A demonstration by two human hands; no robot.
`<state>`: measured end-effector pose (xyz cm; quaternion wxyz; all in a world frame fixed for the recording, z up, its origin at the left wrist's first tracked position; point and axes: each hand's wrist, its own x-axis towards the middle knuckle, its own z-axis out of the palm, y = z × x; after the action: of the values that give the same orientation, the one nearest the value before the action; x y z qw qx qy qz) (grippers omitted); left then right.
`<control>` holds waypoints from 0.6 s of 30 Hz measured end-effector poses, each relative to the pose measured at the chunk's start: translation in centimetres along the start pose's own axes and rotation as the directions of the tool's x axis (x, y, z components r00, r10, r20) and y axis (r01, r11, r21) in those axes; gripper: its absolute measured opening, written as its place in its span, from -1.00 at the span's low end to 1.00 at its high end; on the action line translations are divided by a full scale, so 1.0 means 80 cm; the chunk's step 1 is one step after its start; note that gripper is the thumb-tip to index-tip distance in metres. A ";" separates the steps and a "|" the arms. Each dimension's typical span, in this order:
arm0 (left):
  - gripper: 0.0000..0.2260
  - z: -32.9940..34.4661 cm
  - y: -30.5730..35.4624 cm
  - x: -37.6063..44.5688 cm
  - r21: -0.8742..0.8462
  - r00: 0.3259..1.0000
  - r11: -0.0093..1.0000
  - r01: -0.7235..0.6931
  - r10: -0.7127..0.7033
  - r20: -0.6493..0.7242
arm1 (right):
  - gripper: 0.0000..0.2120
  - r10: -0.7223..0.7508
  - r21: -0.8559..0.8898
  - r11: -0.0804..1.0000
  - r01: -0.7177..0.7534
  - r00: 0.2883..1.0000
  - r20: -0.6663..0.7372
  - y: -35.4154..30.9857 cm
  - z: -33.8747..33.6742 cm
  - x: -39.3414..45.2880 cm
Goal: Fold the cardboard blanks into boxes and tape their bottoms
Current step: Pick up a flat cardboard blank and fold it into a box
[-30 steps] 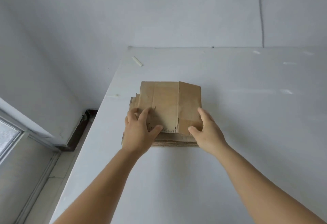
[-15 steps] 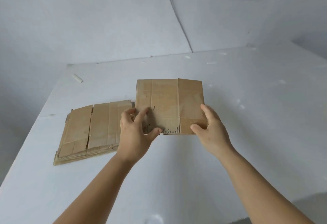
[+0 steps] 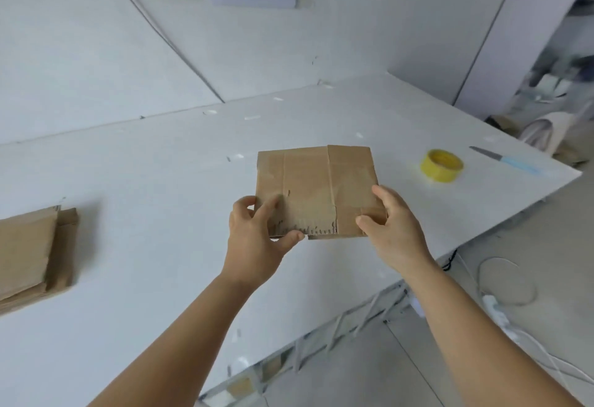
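Note:
I hold one flat brown cardboard blank (image 3: 316,188) above the white table (image 3: 154,181), roughly at its middle. My left hand (image 3: 257,233) pinches the blank's near left corner, thumb underneath at the near edge. My right hand (image 3: 390,223) grips its near right corner. The blank is still folded flat, with creases and a torn near edge showing. A stack of more flat blanks (image 3: 32,252) lies at the table's left, partly cut off by the frame. A yellow tape roll (image 3: 442,165) lies on the table to the right of the blank.
A knife with a light blue handle (image 3: 508,159) lies near the table's far right corner. The table's right edge drops to a floor with white cables and a power strip (image 3: 495,307). A wall with a cable and sockets stands behind the table.
Both hands lifted the top blank off the stack and carried it right. The view swung right, so the stack is now at the left edge and the tape and knife have appeared.

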<state>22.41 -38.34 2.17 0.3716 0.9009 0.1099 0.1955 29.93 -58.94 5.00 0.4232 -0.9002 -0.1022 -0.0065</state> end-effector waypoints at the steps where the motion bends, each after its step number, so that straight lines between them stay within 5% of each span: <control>1: -0.38 0.015 0.015 0.003 -0.011 1.000 1.000 0.002 -0.001 0.014 | -0.42 0.008 -0.011 1.000 -0.009 1.000 -0.014 0.013 -0.016 0.003; 18: -0.58 0.205 0.140 0.163 -0.212 0.995 0.976 0.055 -0.036 0.094 | -0.49 0.142 0.036 0.990 -0.138 0.971 -0.190 0.135 -0.153 0.142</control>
<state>41.86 -51.99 3.03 0.4755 0.8607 0.0919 0.1573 44.03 -72.91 5.76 0.4408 -0.8954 0.0029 -0.0625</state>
